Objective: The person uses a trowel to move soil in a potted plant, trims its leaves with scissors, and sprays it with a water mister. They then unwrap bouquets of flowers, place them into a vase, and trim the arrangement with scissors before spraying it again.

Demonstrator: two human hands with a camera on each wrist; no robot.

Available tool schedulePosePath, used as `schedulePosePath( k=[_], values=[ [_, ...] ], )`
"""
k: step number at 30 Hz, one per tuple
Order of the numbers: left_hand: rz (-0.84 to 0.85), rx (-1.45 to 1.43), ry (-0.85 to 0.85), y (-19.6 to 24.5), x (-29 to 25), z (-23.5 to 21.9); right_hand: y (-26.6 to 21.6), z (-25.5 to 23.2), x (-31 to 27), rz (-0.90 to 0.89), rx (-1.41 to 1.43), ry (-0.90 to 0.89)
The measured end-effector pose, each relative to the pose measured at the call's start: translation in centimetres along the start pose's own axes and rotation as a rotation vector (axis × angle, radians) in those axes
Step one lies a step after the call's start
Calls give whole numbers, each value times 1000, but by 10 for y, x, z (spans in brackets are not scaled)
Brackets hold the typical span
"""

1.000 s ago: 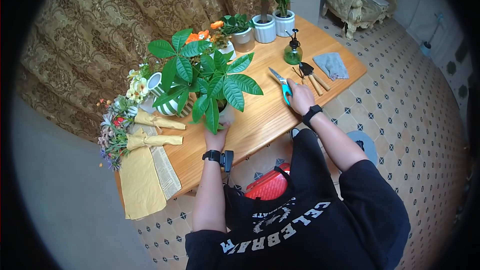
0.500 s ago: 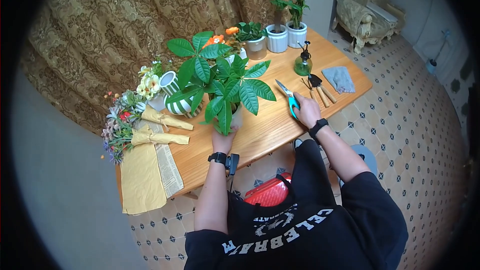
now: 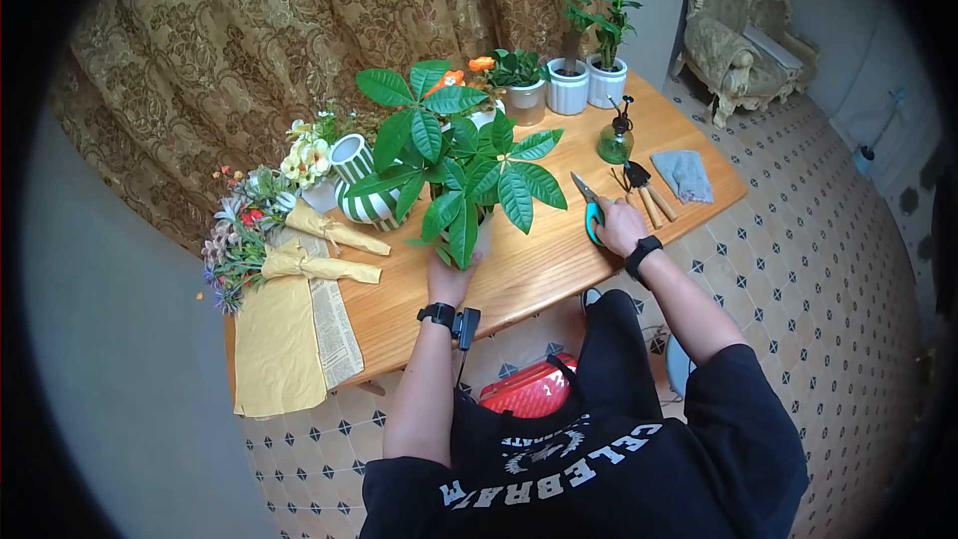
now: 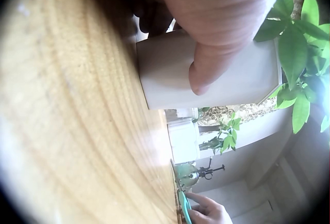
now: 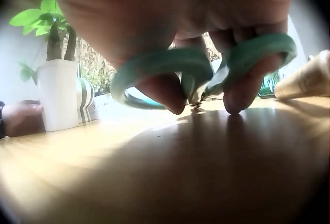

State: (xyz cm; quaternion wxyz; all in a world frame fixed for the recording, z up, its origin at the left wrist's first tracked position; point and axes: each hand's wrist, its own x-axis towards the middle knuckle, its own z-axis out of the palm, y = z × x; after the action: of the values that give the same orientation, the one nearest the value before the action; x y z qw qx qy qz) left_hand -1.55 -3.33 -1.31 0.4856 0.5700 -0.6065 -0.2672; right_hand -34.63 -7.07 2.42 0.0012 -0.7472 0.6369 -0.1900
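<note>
My left hand (image 3: 451, 277) holds the white pot (image 4: 170, 72) of a leafy green plant (image 3: 464, 175), the thumb lying across the pot's side in the left wrist view. The pot stands on the wooden table near its front edge. To the right, my right hand (image 3: 624, 227) holds turquoise-handled scissors (image 3: 593, 220) low over the tabletop, blades pointing away from me. In the right wrist view, thumb and finger pass through the handle loops (image 5: 258, 53), with fingertips close to the wood. Leaves hide part of my left hand in the head view.
Right of the scissors lie small wooden-handled garden tools (image 3: 649, 202), a grey cloth (image 3: 683, 177) and a green spray bottle (image 3: 616, 143). Behind stand white potted plants (image 3: 568, 88). Left are a striped vase (image 3: 369, 200), wrapped flowers (image 3: 324, 265) and yellow paper (image 3: 279, 354) overhanging the edge.
The head view has shifted, so the table and its things appear lower and further right. Both hands keep their holds on the pot and the scissors.
</note>
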Motion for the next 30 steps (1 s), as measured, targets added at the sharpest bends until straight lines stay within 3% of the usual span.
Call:
schedulePosePath(
  k=[7, 10, 16, 19, 22, 30],
  values=[
    [-22, -23, -31, -3, 1, -1, 0, 5, -5, -42, -28, -110],
    [66, -41, 17, -5, 2, 2, 0, 8, -11, 26, -20, -127],
    [53, -53, 27, -14, 2, 4, -5, -5, -44, 63, 88, -39],
    [-82, -27, -89, 4, 1, -4, 0, 9, -57, 98, 101, -14],
    [47, -47, 7, 3, 0, -1, -5, 17, -66, 101, 90, 71],
    [49, 43, 49, -19, 3, 5, -10, 21, -64, 131, 71, 118]
  ],
)
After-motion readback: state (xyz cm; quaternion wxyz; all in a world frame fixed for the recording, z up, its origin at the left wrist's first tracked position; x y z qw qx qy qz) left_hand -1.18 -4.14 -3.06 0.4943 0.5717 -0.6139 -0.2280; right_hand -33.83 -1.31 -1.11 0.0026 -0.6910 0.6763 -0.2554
